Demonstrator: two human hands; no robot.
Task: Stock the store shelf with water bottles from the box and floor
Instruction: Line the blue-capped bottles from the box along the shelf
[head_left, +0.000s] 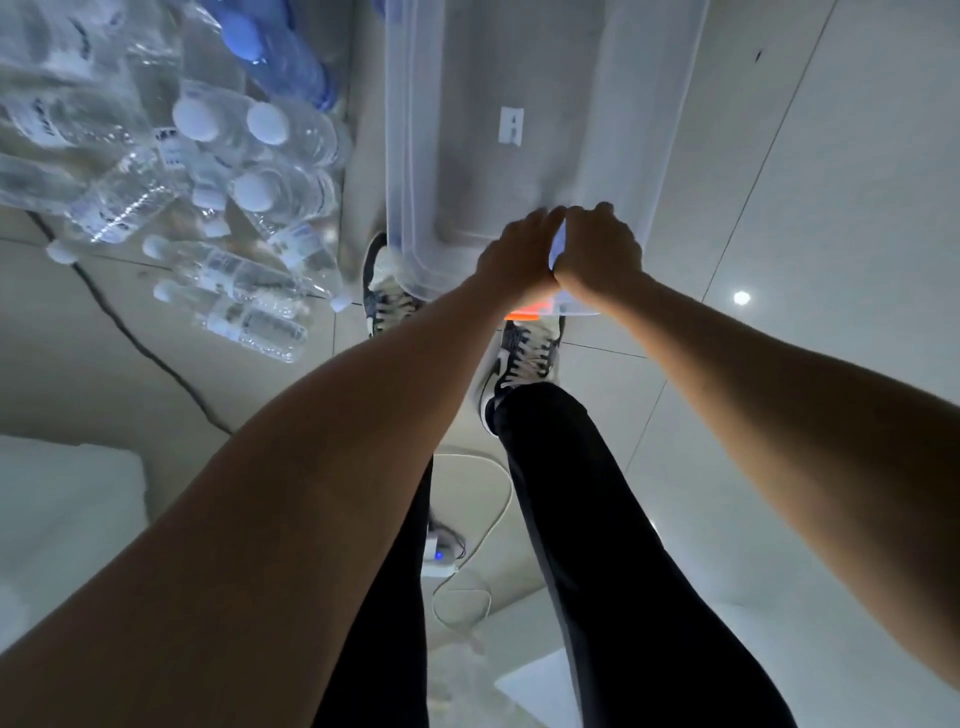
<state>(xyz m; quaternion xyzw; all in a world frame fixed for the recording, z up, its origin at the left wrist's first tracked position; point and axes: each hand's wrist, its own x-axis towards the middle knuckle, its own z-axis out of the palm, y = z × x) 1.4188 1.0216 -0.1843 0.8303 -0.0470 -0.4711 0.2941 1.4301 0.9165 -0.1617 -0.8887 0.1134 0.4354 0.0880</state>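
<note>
Nearest the camera, the person's two legs in dark trousers run down to a pair of laced shoes on the pale tiled floor, with a white cable looped between them. Just past the shoes, both hands meet at the near end of the box, a clear plastic tub standing on the floor. The right hand has its fingers curled at the rim and seems to grip it. The left hand lies against it, blurred, so whether it grips or only rests there cannot be told. A small pale patch shows between the two hands, and what it is stays unclear.

The box looks empty inside, apart from a small label on its wall, so that half of the supply appears dealt with. What remains is the floor stock: the water bottles, beside the box on the person's left, lie in a loose heap. They are clear and ribbed, with white caps and pale labels, some flat and some tipped up, and a few farther back seem to be wrapped in plastic. Beyond them lies a larger blue-tinted bottle. No shelf is in view, so how much is already stocked cannot be judged
</note>
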